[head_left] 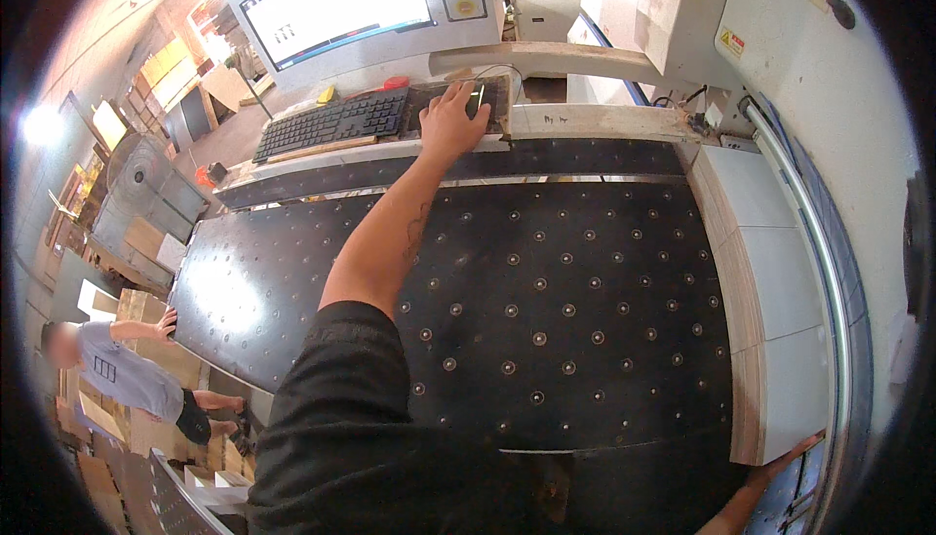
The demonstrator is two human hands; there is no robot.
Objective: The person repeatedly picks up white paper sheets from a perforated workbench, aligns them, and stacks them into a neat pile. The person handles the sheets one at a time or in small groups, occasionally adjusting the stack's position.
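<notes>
My left hand (452, 123) reaches over the black table to a dark pad right of the keyboard. Its fingers rest around a dark computer mouse (476, 100), mostly covered by the hand. A black keyboard (336, 123) lies just left of it, below a large lit monitor (336, 3). Low on the right, my right hand (785, 459) lies with fingers stretched along the near end of a stack of white-topped panels (775, 281). The stack's layered brown edges face the table. Part of the right hand is cut off from sight by the panels and its own angle.
The black table (546, 311) is dotted with small round metal balls. A metal rail (814, 242) runs along the right beside a white machine housing (829, 57). At the far left, a co-worker (136, 364) touches the table's edge. A red object (395, 82) sits behind the keyboard.
</notes>
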